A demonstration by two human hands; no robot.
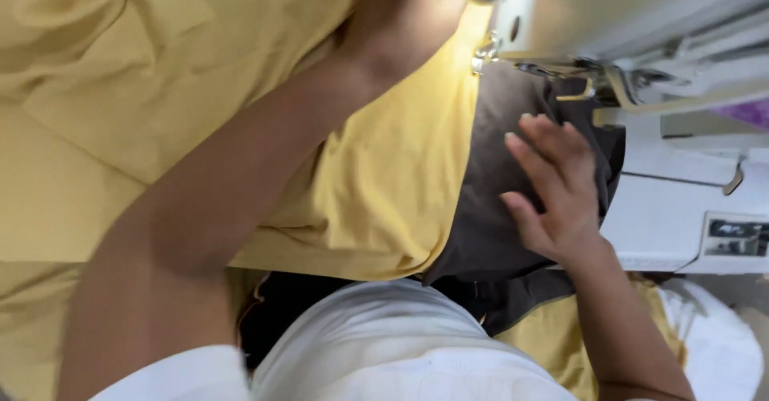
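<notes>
Yellow cotton fabric is lying under the left hand, its grip partly hidden, while the right hand is pressing open-fingered on dark brown cloth beside the white sewing machine.

Left hand fingers cut off by top edge; sewing machine head cropped, needle area blurred.

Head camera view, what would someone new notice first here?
A big spread of yellow fabric fills the left and middle of the view, crossed by the left forearm, whose left hand reaches to the top edge beside the sewing machine. To the right, the right hand lies flat with open fingers on dark brown fabric under the machine's arm.
</notes>
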